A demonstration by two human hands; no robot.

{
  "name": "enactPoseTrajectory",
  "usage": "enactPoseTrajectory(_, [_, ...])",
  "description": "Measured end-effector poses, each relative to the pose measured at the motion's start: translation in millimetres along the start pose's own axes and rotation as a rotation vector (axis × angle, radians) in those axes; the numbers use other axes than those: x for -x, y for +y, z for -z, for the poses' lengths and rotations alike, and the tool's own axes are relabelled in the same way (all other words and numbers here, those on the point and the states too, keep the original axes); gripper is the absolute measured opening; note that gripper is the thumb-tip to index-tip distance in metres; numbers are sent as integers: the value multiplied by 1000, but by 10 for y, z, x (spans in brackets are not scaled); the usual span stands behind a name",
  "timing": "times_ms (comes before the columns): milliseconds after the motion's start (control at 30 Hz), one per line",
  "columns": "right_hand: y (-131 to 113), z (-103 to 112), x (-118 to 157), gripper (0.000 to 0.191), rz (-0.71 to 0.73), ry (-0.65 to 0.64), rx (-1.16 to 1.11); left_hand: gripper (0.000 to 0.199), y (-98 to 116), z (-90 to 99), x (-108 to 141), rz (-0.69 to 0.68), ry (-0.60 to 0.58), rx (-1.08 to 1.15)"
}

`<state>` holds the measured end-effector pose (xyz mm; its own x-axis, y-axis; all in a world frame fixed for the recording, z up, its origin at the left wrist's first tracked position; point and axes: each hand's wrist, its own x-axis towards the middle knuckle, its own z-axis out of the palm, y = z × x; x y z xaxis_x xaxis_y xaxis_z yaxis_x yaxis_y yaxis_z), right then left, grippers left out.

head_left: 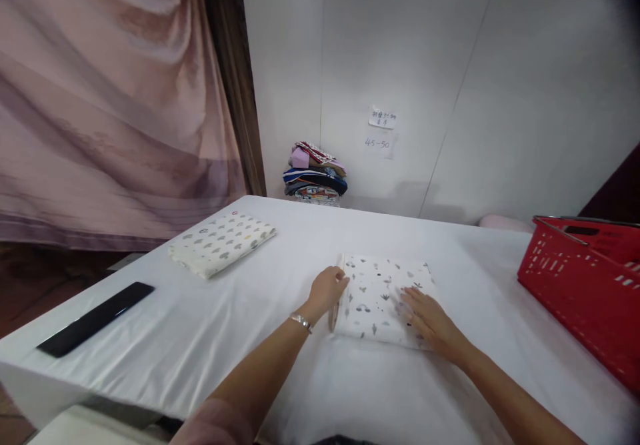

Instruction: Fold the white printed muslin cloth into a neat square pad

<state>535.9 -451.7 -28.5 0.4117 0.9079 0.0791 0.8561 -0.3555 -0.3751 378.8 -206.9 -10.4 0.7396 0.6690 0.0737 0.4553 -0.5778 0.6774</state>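
In front of me a folded white cloth (373, 298) with small grey and pink prints lies flat on the white-covered table. My left hand (327, 291) is at its left edge, thumb and fingers pinched together on the fabric. Flat on the right part of the same cloth rests my right hand (427, 315), fingers stretched out. Farther left lies a second folded cloth (225, 241), white with grey cloud-like shapes, touched by neither hand.
On the left of the table (240, 325) lies a flat black object (97, 318). A red plastic basket (585, 291) stands at the right edge. Behind the table are a stack of folded fabrics (315, 175) and a wall with paper notes (380, 135). A pink curtain (115, 98) hangs left.
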Motion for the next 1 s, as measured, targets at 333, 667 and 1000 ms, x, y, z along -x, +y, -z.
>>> enactPoseTrajectory(333, [173,-273,-296,54,-124,4,212,28,-13,-231,-308,183,-59,-124])
enactPoseTrajectory(667, [194,-297,-291,52,-112,41,203,14,93,-308,-369,158,8,-161])
enactPoseTrajectory(1000, [265,-72,-343,49,-187,58,-163,20,21,-277,-392,237,-2,-102])
